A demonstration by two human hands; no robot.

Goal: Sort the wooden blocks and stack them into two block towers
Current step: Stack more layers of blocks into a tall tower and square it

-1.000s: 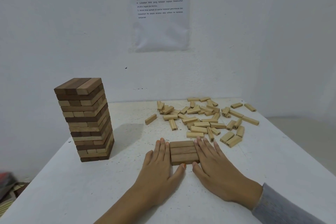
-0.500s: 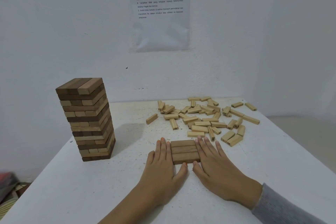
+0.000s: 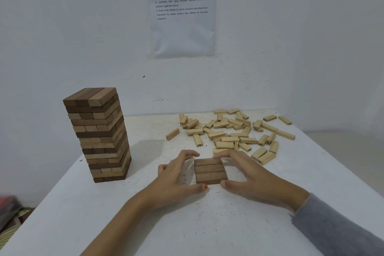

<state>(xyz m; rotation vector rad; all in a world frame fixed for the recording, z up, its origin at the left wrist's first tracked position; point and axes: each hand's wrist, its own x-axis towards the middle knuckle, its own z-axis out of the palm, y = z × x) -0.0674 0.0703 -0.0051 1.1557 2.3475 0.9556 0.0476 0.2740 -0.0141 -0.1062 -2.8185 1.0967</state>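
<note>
base: flat layer of three dark brown wooden blocks [image 3: 210, 171] on white table [image 3: 145, 224], right of tall dark-and-light wooden block tower [image 3: 99, 135], well apart
left hand [image 3: 176, 174]: fingers curled at far edge, thumb at near edge, pinching it
right hand [image 3: 249, 174]: same, mirrored
step: squaring second tower's base, i'd say
tip: even squeeze, seams closed, ends flush
stock: loose pale wooden blocks [image 3: 232, 133], right of tower, further back

White table [image 3: 315, 181] bears a block tower [image 3: 99, 135], three dark blocks [image 3: 209, 171], scattered pale blocks [image 3: 230, 132]
</note>
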